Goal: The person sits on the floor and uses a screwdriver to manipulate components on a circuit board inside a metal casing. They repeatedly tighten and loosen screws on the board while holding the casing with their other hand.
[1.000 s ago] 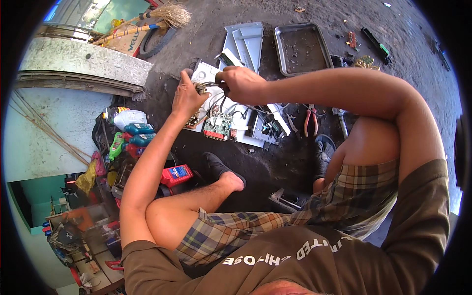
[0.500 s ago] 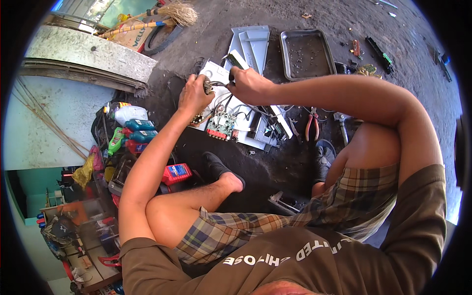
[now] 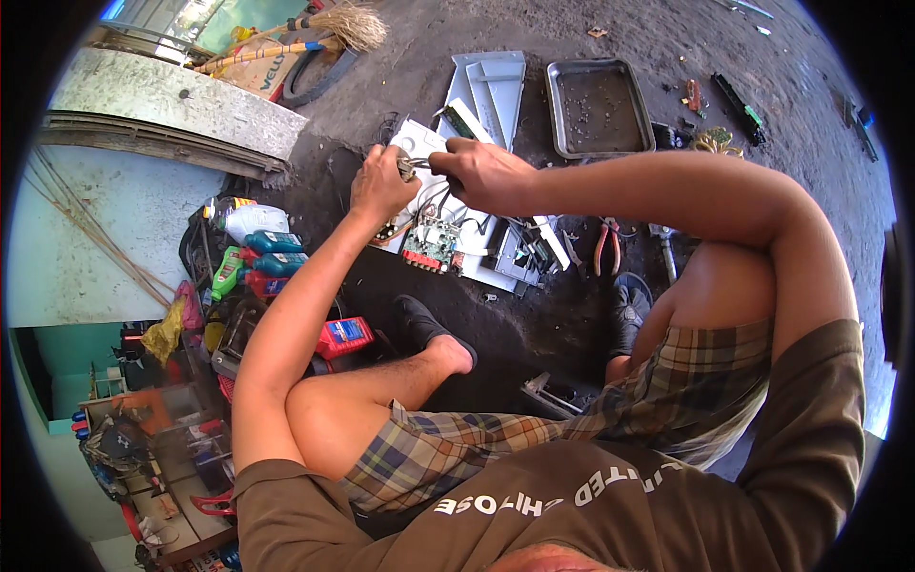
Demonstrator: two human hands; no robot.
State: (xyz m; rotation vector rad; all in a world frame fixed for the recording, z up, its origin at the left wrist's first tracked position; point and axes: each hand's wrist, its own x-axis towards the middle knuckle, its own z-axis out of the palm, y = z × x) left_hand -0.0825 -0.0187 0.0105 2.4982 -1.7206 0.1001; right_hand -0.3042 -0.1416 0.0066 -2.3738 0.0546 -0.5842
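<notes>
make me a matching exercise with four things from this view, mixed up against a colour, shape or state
1. tray
2. pliers
3. left hand
4. circuit board

a. red along its near edge
b. gripping a small part with wires
c. rectangular, with a raised rim
d. reddish-handled

Pairs: 1-c, 2-d, 3-b, 4-a

Left hand (image 3: 379, 186) and right hand (image 3: 484, 175) nearly meet, both seemingly curled.

Gap between circuit board (image 3: 434, 240) and left shoe (image 3: 417, 322); cables (image 3: 422, 163) between hands (image 3: 383, 186) apparently block.
</notes>
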